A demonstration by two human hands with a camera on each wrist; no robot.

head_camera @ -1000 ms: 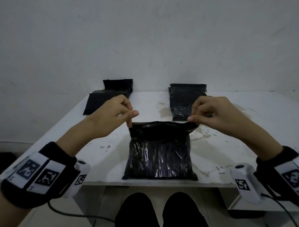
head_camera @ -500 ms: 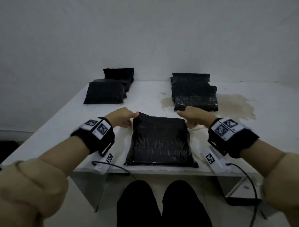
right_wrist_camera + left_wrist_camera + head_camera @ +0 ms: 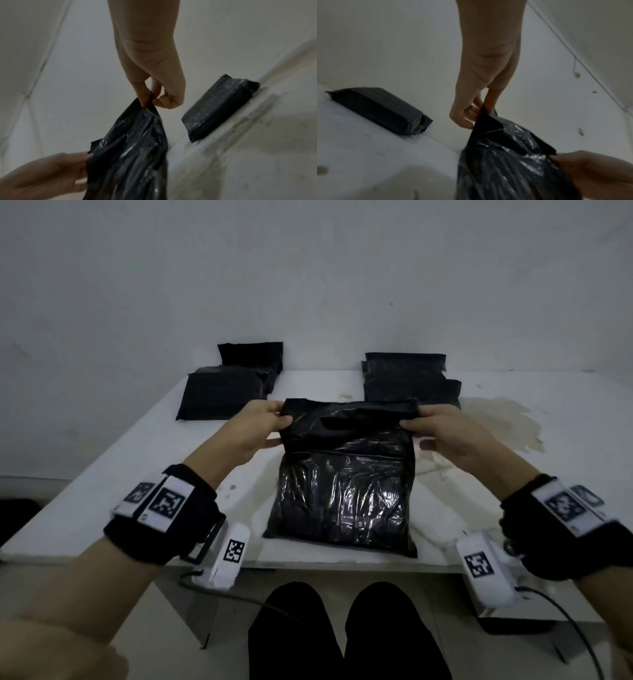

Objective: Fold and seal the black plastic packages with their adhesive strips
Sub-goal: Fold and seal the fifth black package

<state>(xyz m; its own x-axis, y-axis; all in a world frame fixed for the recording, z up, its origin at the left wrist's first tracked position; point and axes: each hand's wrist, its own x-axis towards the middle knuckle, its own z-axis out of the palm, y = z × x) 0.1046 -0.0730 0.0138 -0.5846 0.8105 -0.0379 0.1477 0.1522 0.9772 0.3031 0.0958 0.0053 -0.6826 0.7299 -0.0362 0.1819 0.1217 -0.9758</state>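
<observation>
both hands pinch the top corners of the crinkled glossy black plastic package (image 3: 342,484) at frame centre: left hand (image 3: 255,428) and right hand (image 3: 445,436), fingers curled on its lifted flap. its base rests on the stained white counter (image 3: 102,484); flat black packages (image 3: 222,392) lie upper left, against the bare white wall (image 3: 308,268).

My white counter (image 3: 102,474) carries a black package (image 3: 342,494) at centre frame, with black stacks upper left (image 3: 222,395) and upper right (image 3: 407,378).
</observation>
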